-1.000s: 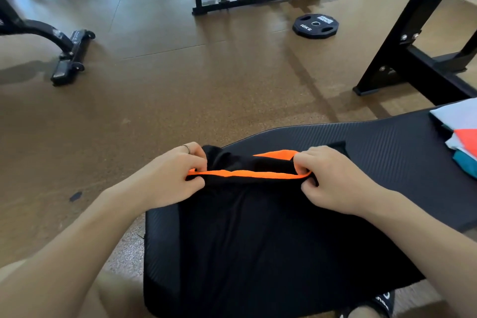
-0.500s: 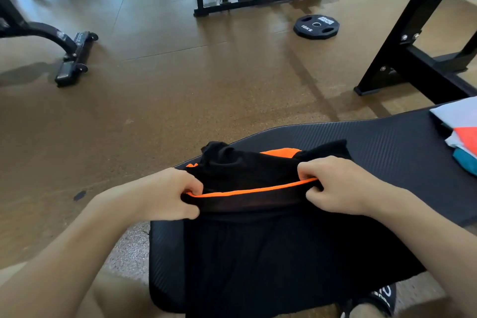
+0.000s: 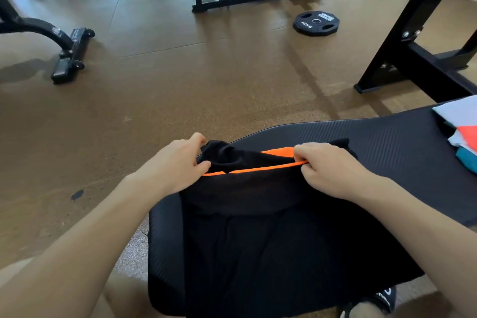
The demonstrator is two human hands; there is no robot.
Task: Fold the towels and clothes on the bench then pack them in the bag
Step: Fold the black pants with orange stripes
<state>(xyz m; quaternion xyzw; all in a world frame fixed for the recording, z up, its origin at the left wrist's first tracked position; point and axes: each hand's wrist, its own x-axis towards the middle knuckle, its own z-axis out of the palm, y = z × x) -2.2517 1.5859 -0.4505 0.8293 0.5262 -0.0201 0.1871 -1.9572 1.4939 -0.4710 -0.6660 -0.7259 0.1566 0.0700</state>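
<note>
My left hand (image 3: 178,162) and right hand (image 3: 327,168) each pinch an end of the orange-trimmed edge of the black fabric garment (image 3: 271,240). It lies spread on the black ribbed padded bench (image 3: 387,147), with folded white, orange and teal clothes (image 3: 462,134) stacked at the bench's right end.

Counted: two hands, left hand (image 3: 175,162) and right hand (image 3: 333,168); one black garment (image 3: 271,240) (orange trim); one bench (image 3: 387,142); one weight plate (image 3: 316,22); one clothes pile (image 3: 462,131).

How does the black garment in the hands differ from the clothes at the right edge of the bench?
The black garment is dark with orange trim; the clothes are white, coral and teal. Left hand and right hand grip the garment; the clothes lie untouched. Both rest on the bench.
</note>
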